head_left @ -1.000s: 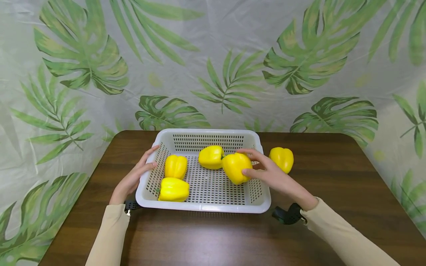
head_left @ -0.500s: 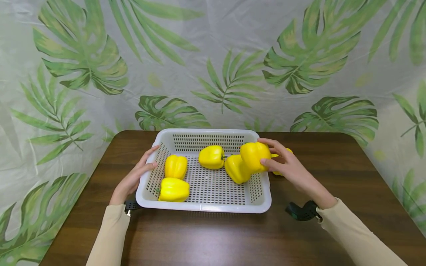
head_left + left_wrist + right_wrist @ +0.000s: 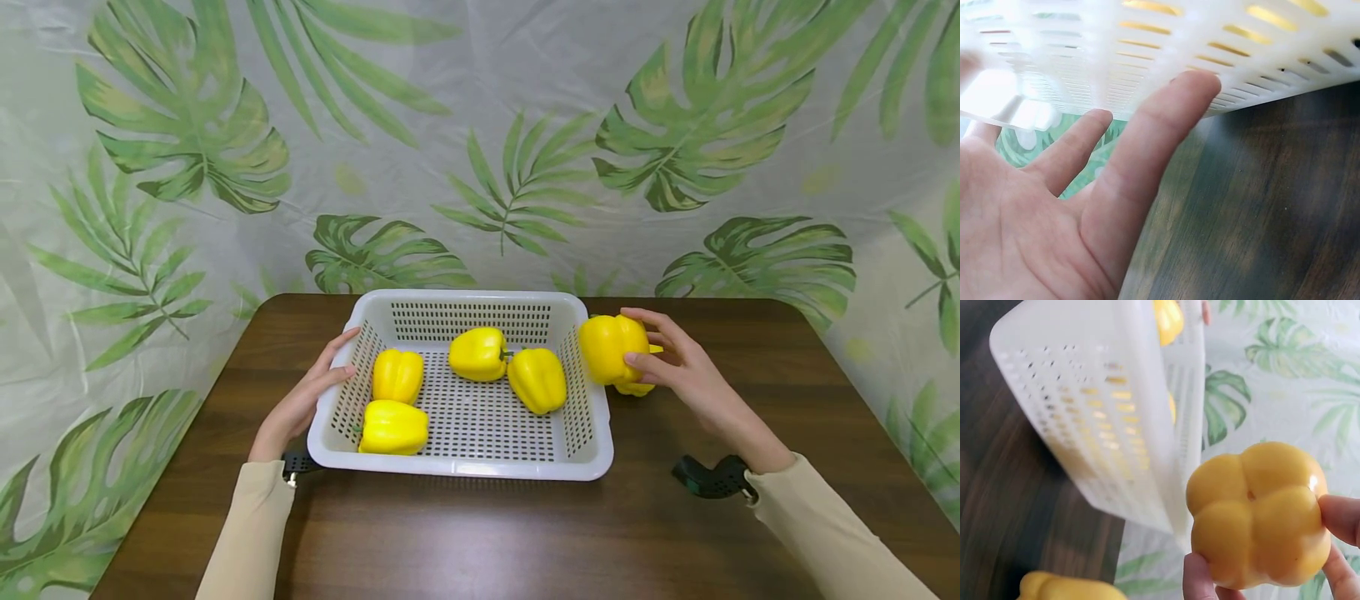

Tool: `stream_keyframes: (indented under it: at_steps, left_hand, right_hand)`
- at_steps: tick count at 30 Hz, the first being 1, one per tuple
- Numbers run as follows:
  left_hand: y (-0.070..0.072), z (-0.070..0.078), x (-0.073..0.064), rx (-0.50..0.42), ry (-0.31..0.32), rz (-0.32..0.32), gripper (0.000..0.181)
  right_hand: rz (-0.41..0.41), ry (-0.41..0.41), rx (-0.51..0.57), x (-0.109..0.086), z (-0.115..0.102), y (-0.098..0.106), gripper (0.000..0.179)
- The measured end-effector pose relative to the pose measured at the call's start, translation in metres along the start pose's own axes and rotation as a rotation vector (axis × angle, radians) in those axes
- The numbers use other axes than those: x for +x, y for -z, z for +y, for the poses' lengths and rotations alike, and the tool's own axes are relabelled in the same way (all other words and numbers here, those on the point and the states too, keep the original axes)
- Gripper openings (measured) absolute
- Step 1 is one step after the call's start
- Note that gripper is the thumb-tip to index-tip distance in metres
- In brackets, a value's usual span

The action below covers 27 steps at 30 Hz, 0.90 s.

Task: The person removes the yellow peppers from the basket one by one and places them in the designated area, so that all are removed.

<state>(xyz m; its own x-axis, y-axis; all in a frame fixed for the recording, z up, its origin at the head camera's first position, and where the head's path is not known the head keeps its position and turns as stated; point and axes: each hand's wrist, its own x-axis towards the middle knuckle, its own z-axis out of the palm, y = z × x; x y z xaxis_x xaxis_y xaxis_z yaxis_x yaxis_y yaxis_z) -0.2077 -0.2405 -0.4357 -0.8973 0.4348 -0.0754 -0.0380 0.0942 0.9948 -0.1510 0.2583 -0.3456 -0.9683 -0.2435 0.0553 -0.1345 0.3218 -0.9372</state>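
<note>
Yellow pepper [image 3: 393,429] lies nearest, lower left inside the white basket [image 3: 465,468] in mid-frame, a second pepper [image 3: 397,375] just behind it. At left, the left hand [image 3: 303,396] rests spread against the basket's side. Farther back inside sit a third pepper [image 3: 537,381] and a fourth pepper [image 3: 477,354]. Right of centre, the right hand [image 3: 696,373] grips a fifth pepper [image 3: 611,346] near the rim, partly hiding a sixth pepper [image 3: 1072,589] on the table [image 3: 465,533]. Leaf-print cloth [image 3: 420,150] fills the top.

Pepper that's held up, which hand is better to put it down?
Probably the right hand: it grips the pepper by the right end of the basket, while the left hand touches the other end.
</note>
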Motion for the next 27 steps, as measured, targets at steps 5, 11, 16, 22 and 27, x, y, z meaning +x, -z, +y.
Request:
stream_keyframes:
  at_steps: [5,11,16,22,27]
  left_hand:
    - [0.000,0.000,0.000,0.003,0.001,0.002,0.061]
    - [0.000,-0.001,0.000,0.005,0.000,0.003,0.061]
    - [0.001,-0.002,0.000,0.009,-0.004,0.007,0.061]
    - [0.001,-0.002,0.000,0.007,-0.006,0.008,0.062]
    - [0.001,-0.002,0.000,0.007,-0.008,0.008,0.062]
  right_hand:
    - [0.039,0.023,0.001,-0.002,0.010,0.011,0.051]
    - [0.101,0.029,-0.028,-0.003,0.022,0.024,0.052]
    - [0.150,0.014,-0.063,-0.005,0.032,0.034,0.053]
    - [0.215,0.034,-0.078,-0.007,0.048,0.045,0.053]
    - [0.278,0.045,-0.091,-0.011,0.060,0.053,0.053]
